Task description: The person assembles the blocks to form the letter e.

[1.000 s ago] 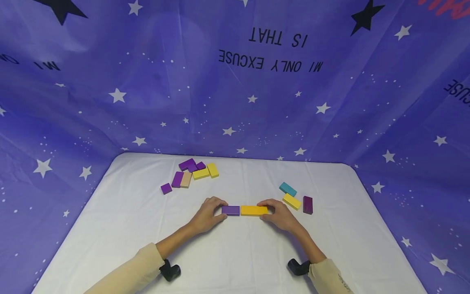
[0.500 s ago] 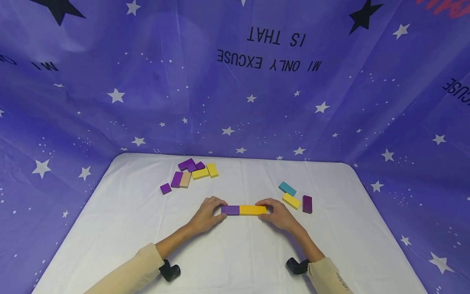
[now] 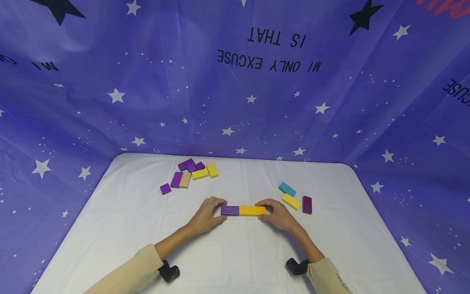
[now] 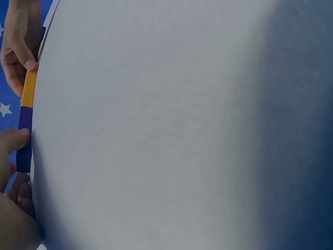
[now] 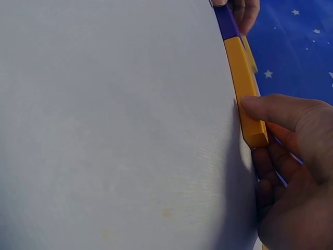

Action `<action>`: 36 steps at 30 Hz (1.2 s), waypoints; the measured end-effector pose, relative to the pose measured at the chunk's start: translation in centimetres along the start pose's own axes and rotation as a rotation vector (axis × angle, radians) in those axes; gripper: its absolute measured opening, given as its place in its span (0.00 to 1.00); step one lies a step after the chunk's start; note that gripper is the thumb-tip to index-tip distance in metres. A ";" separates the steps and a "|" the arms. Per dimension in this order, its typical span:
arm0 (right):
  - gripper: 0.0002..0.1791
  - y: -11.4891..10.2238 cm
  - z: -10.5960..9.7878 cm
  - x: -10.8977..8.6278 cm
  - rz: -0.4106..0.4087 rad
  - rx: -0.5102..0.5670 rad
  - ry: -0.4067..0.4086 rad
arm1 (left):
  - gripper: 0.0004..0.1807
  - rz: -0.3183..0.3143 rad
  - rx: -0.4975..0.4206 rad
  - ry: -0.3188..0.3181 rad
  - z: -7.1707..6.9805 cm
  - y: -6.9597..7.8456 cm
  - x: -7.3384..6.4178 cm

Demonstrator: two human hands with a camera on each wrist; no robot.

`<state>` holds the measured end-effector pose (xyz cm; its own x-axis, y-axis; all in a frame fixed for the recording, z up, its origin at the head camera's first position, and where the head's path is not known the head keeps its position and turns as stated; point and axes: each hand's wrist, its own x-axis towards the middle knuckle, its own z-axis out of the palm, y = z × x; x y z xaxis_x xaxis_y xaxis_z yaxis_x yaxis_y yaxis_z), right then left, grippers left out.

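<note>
A purple block [image 3: 230, 210] and a longer orange-yellow block [image 3: 251, 210] lie end to end on the white-covered table, touching in one straight row. My left hand [image 3: 207, 215] pinches the purple block at its left end, thumb on the near side and fingers on the far side. At the other end of the row, my right hand [image 3: 280, 214] grips the orange-yellow block [image 5: 242, 78] the same way. In the left wrist view the purple block [image 4: 24, 148] sits under the left thumb.
Back left on the white table [image 3: 235, 257] lie several purple blocks [image 3: 176, 179], a tan block [image 3: 185, 180] and two yellow blocks [image 3: 200, 174]. To the right are a teal block [image 3: 287, 189], a yellow block [image 3: 291, 201] and a dark maroon block [image 3: 307, 205]. A starry blue curtain [image 3: 205, 106] stands behind.
A narrow gap between the purple and orange-yellow blocks has closed; the right hand has shifted the orange-yellow block slightly left against the purple one. Over the last half second almost nothing moves.
</note>
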<state>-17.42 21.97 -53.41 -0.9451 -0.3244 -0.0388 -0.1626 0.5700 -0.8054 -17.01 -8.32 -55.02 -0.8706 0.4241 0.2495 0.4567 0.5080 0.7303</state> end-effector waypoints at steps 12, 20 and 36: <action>0.19 0.0 -0.2 0.0 0.002 0.004 -0.025 | 0.28 0.098 0.183 -0.107 -1.4 1.6 -0.6; 0.19 0.0 -0.2 0.0 0.004 0.016 -0.017 | 0.32 0.254 0.500 -0.239 -1.3 3.3 -1.4; 0.18 0.1 -0.2 0.1 -0.005 0.006 -0.020 | 0.35 0.219 0.693 -0.333 -0.4 3.8 -2.6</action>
<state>-17.62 22.14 -53.32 -0.9382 -0.3430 -0.0464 -0.1661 0.5638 -0.8090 -13.08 -7.75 -52.61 -0.6974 0.7143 0.0586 0.7161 0.6911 0.0978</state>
